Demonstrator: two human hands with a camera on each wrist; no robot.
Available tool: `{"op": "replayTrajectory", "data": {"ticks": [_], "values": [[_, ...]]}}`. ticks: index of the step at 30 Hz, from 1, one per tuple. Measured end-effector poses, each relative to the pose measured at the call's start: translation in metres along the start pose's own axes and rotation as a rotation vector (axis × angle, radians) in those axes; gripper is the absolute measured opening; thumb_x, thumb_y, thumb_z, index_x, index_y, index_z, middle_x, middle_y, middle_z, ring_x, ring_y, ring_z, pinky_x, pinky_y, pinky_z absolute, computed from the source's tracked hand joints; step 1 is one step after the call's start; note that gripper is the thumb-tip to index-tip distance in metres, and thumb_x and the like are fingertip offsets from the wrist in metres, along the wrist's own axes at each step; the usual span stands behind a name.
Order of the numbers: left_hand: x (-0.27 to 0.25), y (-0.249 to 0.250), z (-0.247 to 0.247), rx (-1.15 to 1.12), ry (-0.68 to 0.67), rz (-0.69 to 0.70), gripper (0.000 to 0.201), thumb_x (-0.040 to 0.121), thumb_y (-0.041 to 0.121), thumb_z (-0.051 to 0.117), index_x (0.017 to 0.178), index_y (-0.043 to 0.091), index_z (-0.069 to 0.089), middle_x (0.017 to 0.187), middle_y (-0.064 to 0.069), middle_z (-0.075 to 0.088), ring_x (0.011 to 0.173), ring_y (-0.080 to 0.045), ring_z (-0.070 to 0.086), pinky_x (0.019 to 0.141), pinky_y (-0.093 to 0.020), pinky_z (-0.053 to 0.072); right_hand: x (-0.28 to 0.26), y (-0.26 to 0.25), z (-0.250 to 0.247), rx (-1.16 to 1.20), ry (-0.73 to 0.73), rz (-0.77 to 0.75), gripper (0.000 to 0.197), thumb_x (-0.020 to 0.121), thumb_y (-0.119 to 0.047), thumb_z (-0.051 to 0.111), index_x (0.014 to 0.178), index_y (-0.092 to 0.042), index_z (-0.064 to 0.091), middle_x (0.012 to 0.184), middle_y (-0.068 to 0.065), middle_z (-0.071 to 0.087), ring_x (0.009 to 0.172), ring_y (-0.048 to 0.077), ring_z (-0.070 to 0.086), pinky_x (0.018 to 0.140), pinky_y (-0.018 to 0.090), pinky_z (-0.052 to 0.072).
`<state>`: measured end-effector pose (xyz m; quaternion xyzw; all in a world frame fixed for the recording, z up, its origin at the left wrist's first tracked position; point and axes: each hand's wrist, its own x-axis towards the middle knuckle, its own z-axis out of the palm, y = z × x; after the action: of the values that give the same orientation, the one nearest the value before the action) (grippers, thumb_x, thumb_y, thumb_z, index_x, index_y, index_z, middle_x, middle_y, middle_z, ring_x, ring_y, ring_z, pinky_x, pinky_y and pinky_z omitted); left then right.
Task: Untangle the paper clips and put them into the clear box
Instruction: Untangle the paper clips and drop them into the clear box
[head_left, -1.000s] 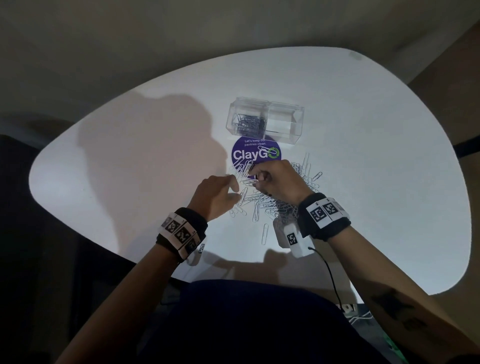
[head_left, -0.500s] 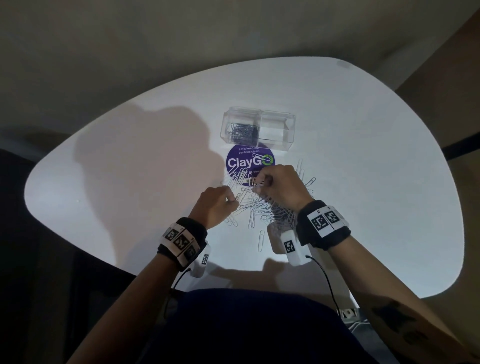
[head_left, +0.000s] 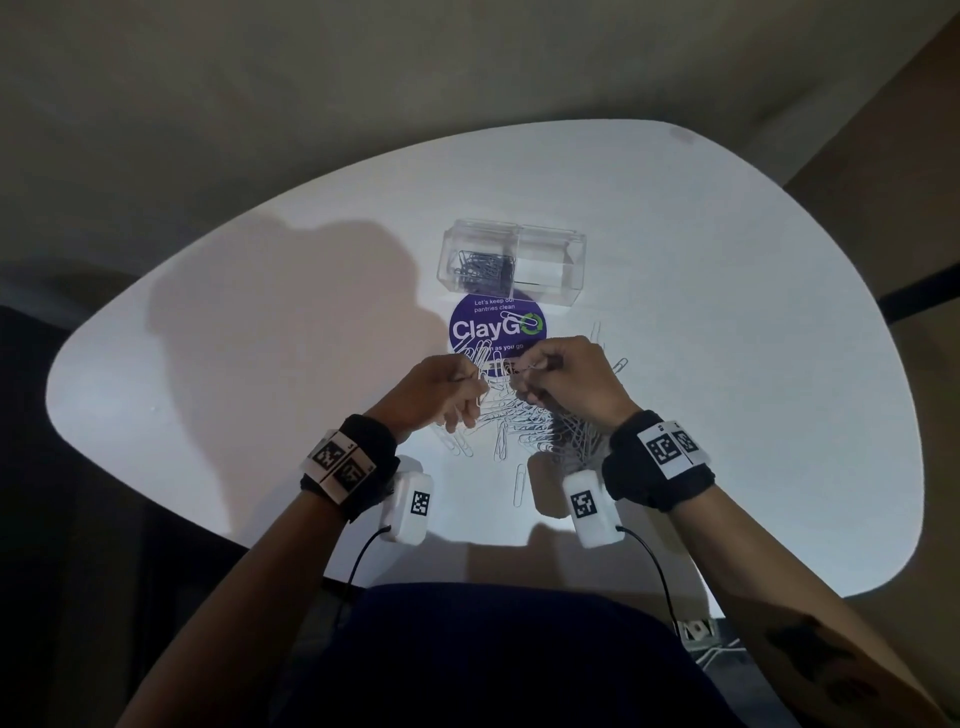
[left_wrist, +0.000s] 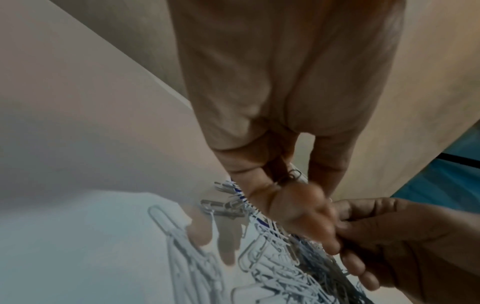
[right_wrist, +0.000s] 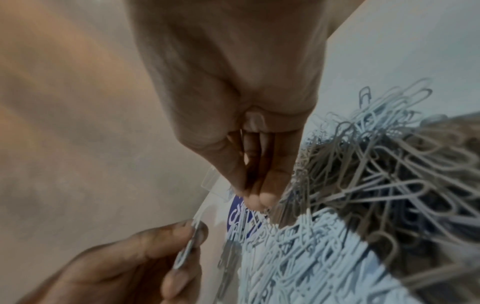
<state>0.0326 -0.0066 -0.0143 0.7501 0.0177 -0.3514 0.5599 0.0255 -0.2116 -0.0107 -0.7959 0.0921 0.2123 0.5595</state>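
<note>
White rounded counter (head_left: 727, 312) | both hands now raised together over silver paper-clip tangle (head_left: 540, 431) | left hand (head_left: 441, 389), right hand (head_left: 566, 379) each pinch clips | separation under way; clear plastic box (head_left: 550, 270) partly filled

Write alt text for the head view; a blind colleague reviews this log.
Both hands, left and right, pinch paper clips above a tangled pile on a white table. Beyond them lie a purple sticker and a clear box holding some clips.
</note>
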Motion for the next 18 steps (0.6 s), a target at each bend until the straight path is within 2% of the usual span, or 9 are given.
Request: {"op": "replayTrajectory", "data": {"ticks": [3, 6, 8, 10, 14, 18], "values": [[0.0015, 0.0036, 0.0015, -0.032, -0.031, 0.000, 0.009, 0.091, 0.002, 0.053, 0.083, 0.003, 0.055, 0.077, -0.022, 0.068, 0.075, -0.036, 0.070, 0.055, -0.027, 0.050, -0.0030, -0.0020, -0.0023, 0.134, 0.004, 0.060, 0.007, 0.090, 0.007, 0.060, 0.094, 0.006, 0.065, 0.075, 0.018, 0.070, 0.048, 0.012, 0.061, 0.044, 0.017, 0.045], [0.0048, 0.0013, 0.0011, -0.059, -0.009, -0.031, 0.004, 0.089, -0.001, 0.057, 0.086, -0.003, 0.060, 0.086, -0.026, 0.070, 0.082, -0.036, 0.072, 0.062, -0.031, 0.055, -0.0036, -0.0021, -0.0031, 0.128, -0.015, 0.069, 0.007, 0.090, 0.006, 0.060, 0.094, 0.005, 0.066, 0.073, 0.013, 0.070, 0.052, 0.015, 0.062, 0.045, 0.018, 0.046], [0.0056, 0.0005, 0.0014, -0.080, -0.001, -0.042, 0.004, 0.088, -0.001, 0.062, 0.088, -0.004, 0.062, 0.087, -0.025, 0.071, 0.083, -0.035, 0.072, 0.066, -0.033, 0.056, -0.0038, -0.0017, -0.0032, 0.136, -0.027, 0.074, 0.008, 0.090, 0.007, 0.059, 0.095, 0.006, 0.066, 0.075, 0.018, 0.070, 0.054, 0.017, 0.062, 0.048, 0.020, 0.050], [0.0050, 0.0003, 0.0009, -0.111, 0.005, -0.048, 0.011, 0.087, 0.001, 0.066, 0.091, -0.008, 0.061, 0.089, -0.024, 0.071, 0.084, -0.034, 0.072, 0.067, -0.033, 0.057, -0.0041, -0.0016, -0.0026, 0.133, -0.025, 0.071, 0.008, 0.090, 0.007, 0.058, 0.095, 0.006, 0.065, 0.078, 0.022, 0.070, 0.054, 0.017, 0.062, 0.050, 0.022, 0.052], [0.0038, 0.0017, -0.0001, -0.130, 0.025, -0.054, 0.023, 0.083, 0.002, 0.071, 0.094, -0.015, 0.058, 0.091, -0.024, 0.072, 0.084, -0.032, 0.073, 0.072, -0.035, 0.058, -0.0036, 0.0006, -0.0013, 0.066, 0.003, 0.055, 0.007, 0.091, 0.003, 0.062, 0.096, 0.004, 0.066, 0.080, 0.019, 0.073, 0.055, 0.017, 0.064, 0.053, 0.024, 0.055], [0.0046, -0.0009, -0.0002, -0.125, 0.054, -0.053, 0.021, 0.084, 0.007, 0.071, 0.090, -0.010, 0.061, 0.089, -0.023, 0.072, 0.081, -0.032, 0.073, 0.068, -0.034, 0.059, -0.0026, 0.0030, -0.0002, 0.022, 0.020, 0.036, 0.006, 0.091, 0.000, 0.064, 0.095, 0.003, 0.067, 0.080, 0.017, 0.073, 0.052, 0.013, 0.065, 0.050, 0.020, 0.053]]}}
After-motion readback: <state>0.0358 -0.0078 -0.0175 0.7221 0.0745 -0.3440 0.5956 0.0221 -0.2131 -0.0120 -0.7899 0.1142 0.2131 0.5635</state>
